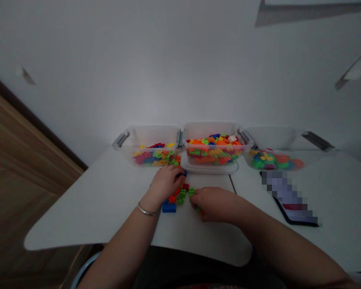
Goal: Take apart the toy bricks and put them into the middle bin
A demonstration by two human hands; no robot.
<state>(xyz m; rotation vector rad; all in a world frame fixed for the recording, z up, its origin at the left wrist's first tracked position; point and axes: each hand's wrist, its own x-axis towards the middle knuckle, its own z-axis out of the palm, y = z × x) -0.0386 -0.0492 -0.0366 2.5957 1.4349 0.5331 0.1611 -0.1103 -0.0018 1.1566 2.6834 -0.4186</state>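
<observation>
My left hand (167,181) is closed, its fingers and thumb curled about a dark blue building block (183,173). Below its fingers lie several red, orange and green blocks (180,196), with a flat blue block (169,208) nearer to me. My right hand (209,202) is closed too, knuckles up, and its fingertips are hidden. A light green block (191,192) touches or nearly touches its fingers, and an orange block (202,212) peeks out beneath it. What the right fingers hold cannot be made out.
At the wall stand a left clear bin (152,134) and a middle bin (212,129) with colourful blocks, the middle one above a pale lid (209,170). A right bin (273,138) holds round coloured pieces. A phone (301,222) lies on the white table (78,212).
</observation>
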